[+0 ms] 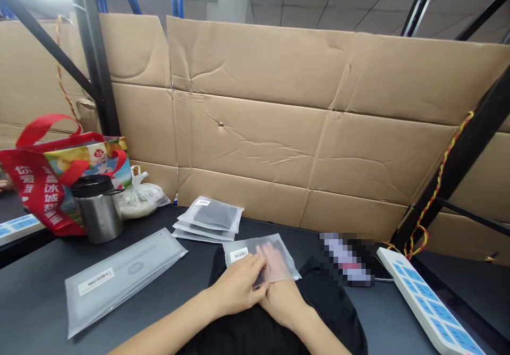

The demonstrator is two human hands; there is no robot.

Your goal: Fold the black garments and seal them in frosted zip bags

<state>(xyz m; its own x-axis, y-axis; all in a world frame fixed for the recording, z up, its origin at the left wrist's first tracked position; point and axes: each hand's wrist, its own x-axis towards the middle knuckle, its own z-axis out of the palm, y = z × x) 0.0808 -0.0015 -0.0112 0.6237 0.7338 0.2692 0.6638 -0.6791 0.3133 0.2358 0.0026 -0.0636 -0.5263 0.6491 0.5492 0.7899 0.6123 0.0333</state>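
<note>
A small frosted plastic bag (283, 244) with a white barcode label lies over black fabric (334, 307) in front of me. My left hand (241, 286) is closed on the bag's near edge, thumb and fingers pinching it. The fingers of my right hand (279, 286) reach into the bag and show blurred through the milky plastic, stretched out. Whatever else is inside the bag under these fingers is hard to make out. Just behind, several similar frosted bags (217, 216) with dark contents are stacked.
Long frosted packets (127, 275) lie at left. Behind them stand a steel cup (101, 217), a red carrier bag (43, 185) and a knotted plastic bag (141, 198). A pixelated object (348, 262) and a power strip (430, 307) are at right. Cardboard (255, 126) walls the back.
</note>
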